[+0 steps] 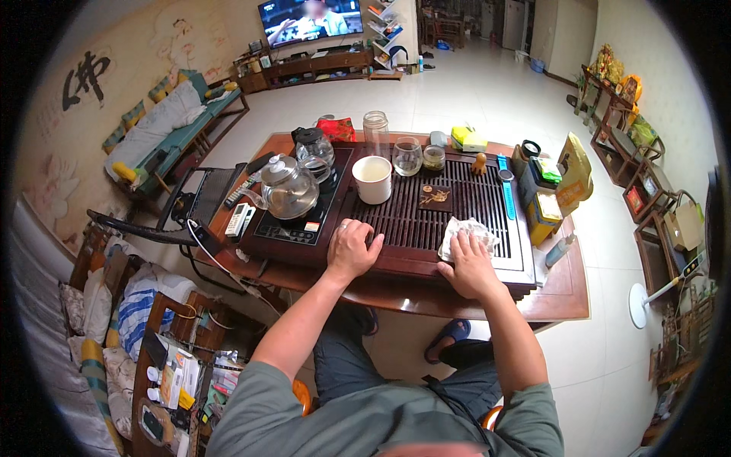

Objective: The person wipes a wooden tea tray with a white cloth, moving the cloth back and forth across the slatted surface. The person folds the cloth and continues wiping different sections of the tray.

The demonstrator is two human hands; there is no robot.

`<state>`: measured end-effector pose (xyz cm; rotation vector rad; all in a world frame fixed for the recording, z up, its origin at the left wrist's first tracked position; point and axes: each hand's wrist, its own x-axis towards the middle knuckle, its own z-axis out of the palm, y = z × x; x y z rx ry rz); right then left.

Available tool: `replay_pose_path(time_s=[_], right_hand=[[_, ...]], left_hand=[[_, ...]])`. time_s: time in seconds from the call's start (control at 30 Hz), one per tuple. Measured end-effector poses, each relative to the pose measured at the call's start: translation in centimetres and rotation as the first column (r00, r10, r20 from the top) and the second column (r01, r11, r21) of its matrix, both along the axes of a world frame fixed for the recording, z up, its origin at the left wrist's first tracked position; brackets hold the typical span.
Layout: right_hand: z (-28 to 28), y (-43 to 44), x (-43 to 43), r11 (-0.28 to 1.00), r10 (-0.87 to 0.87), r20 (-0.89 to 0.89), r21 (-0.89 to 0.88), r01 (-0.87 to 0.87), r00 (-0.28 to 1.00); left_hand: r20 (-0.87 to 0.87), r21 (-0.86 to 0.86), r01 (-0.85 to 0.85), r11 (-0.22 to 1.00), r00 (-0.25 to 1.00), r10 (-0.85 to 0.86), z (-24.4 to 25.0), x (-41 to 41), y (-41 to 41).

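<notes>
My right hand (472, 267) holds a crumpled white cloth (465, 233) down against the slats, fingers laid over it. The cloth lies on the right front part of a dark wooden tea tray (400, 257). On the tray's front edge rests my left hand (354, 249), fingers loosely bent, thumb apart, nothing held. Behind it stands a white cup (373, 185). A small dark plaque with a gold design (436, 197) lies between the cup and the cloth. A glass kettle (288, 194) sits on the black hot plate (280, 233), left of my left hand.
Behind the cup are a tall glass jar (376, 130), a glass cup (408, 157) and a small jar (434, 159). A blue-strapped watch (507, 191) lies right of the slats. Beyond it stand a yellow tin (544, 216) and a spray bottle (559, 249). Remotes (240, 220) lie left.
</notes>
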<state>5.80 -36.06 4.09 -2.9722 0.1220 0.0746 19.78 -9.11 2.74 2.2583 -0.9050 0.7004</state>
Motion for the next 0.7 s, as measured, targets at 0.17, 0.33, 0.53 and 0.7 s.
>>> replay_pose_path(time_s=[0.17,0.33,0.53,0.7], right_hand=[[-1.5,-0.7,2.1,0.999,-0.035,0.005,-0.033,0.035,0.999],[-1.7,-1.0,3.5,0.998,-0.055,0.016,-0.015,0.056,0.998],[-1.6,-0.9,5.0,0.991,-0.137,0.121,0.016,0.136,0.983],[-2.0,-1.4,5.1,0.985,-0.149,0.233,0.121,0.123,0.961]], left_hand=[[0.0,0.0,0.014,1.0,1.0,-0.014,-0.3,0.2,-0.1],[0.018,0.006,0.009,1.0,1.0,-0.009,-0.3,0.2,0.0],[0.023,0.012,-0.004,1.0,1.0,0.004,-0.2,0.1,-0.1],[0.024,0.011,-0.005,1.0,1.0,0.005,-0.4,0.2,-0.1]])
